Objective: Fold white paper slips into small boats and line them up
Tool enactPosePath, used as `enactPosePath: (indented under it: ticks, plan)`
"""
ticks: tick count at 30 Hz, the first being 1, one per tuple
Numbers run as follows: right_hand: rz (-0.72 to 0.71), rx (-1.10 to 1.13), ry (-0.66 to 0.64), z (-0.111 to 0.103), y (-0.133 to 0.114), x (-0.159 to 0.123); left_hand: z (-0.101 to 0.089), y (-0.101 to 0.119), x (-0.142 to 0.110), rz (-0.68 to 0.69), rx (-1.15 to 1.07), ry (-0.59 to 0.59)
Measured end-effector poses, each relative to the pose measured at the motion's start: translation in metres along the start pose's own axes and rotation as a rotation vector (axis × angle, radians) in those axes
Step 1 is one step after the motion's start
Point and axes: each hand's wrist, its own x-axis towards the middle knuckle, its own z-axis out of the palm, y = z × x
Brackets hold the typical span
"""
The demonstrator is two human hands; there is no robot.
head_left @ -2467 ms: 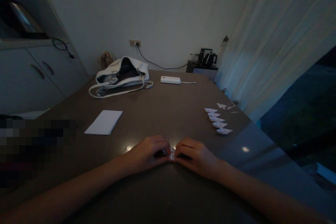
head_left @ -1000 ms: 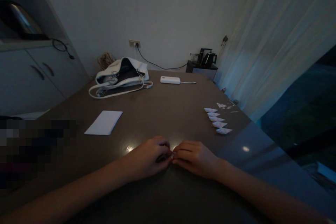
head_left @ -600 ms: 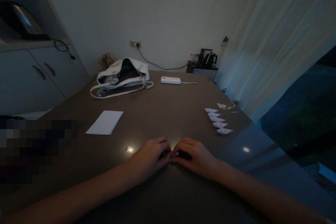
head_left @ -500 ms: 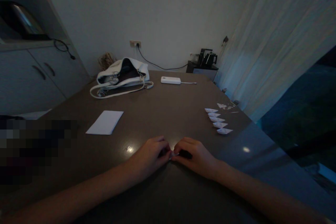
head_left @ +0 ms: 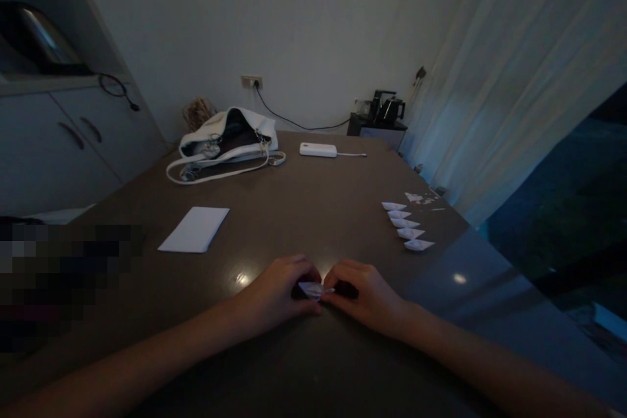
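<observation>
A small folded white paper boat (head_left: 310, 290) sits low over the table, between my two hands. The thumb and fingers of my right hand (head_left: 365, 290) pinch its right end. Around its left part, my left hand (head_left: 281, 287) has its thumb and fingers apart, with the paper showing in the gap. Whether the left fingertips touch the paper is hard to see. To the right, several finished-looking paper boats (head_left: 404, 223) form a slanting row. A stack of white paper sheets (head_left: 194, 230) lies on the left.
On the brown table (head_left: 304, 202) are a white handbag (head_left: 249, 155) and a white power bank (head_left: 318, 150) with a short cable. Small paper scraps (head_left: 416, 198) lie near the right edge. A black kettle (head_left: 390, 110) stands beyond the table, beside a pale curtain (head_left: 470, 78).
My left thumb and fingers have spread apart, uncovering the left part of the paper boat. My right hand keeps its pinch in nearly the same place.
</observation>
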Motion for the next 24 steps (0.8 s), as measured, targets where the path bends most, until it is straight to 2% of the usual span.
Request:
enactPosePath:
  ticks: [3, 7, 12, 18, 24]
  plan:
    - [-0.021, 0.009, 0.007, -0.0018, 0.0000, 0.0000, 0.0020, -0.0016, -0.0001, 0.019, -0.038, 0.046]
    - [-0.036, 0.020, 0.040, -0.0058, -0.0010, -0.0003, 0.0030, -0.0058, -0.0005, 0.047, -0.082, 0.051]
    - [-0.012, 0.066, 0.127, -0.0079, -0.0011, -0.0002, 0.0016, -0.0069, -0.0004, 0.074, -0.135, 0.108]
    - [0.057, 0.054, 0.064, -0.0087, -0.0034, 0.0007, 0.0031, -0.0026, -0.0011, 0.023, -0.264, 0.151]
    - [0.198, 0.148, 0.089, -0.0071, -0.0032, 0.0012, 0.0064, -0.0005, -0.0005, -0.081, -0.444, 0.170]
